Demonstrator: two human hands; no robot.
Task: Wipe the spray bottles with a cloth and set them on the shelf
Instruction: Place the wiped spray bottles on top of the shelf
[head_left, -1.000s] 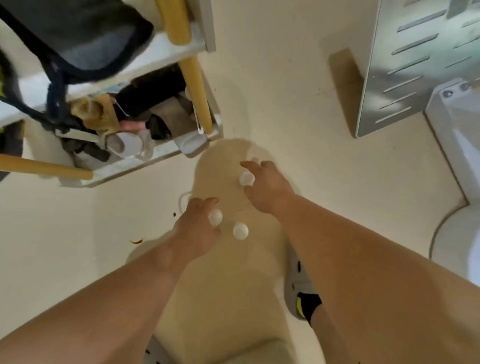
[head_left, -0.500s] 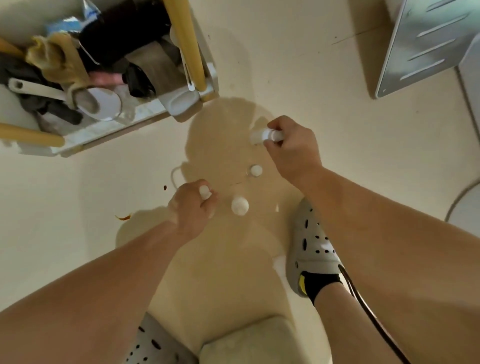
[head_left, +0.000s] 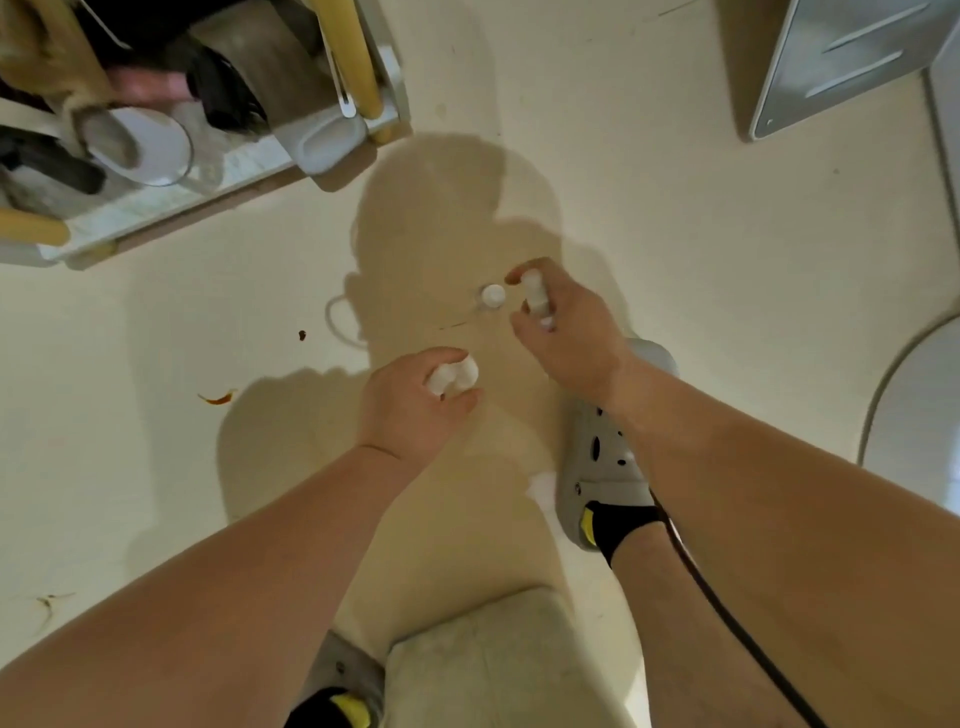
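My right hand (head_left: 569, 332) grips a small white spray bottle (head_left: 535, 297) just above the cream floor. Right beside it, to the left, another small white-capped bottle (head_left: 492, 295) stands on the floor. My left hand (head_left: 413, 402) is lower and to the left, its fingers curled round two white bottle tops (head_left: 453, 376) held together. The low white shelf (head_left: 156, 208) with yellow posts is at the upper left, crowded with cups, tools and dark items. I cannot make out a cloth for certain.
A perforated metal panel (head_left: 841, 62) leans at the top right, and a white rounded base (head_left: 914, 415) stands at the right edge. My grey clog (head_left: 602, 457) is under the right arm, beside a black cable (head_left: 727, 623). A pale cushion (head_left: 483, 660) sits below.
My left hand has taken up a second bottle that stood on the floor beside it. My right hand has come back down next to the standing bottle. The view has shifted down.
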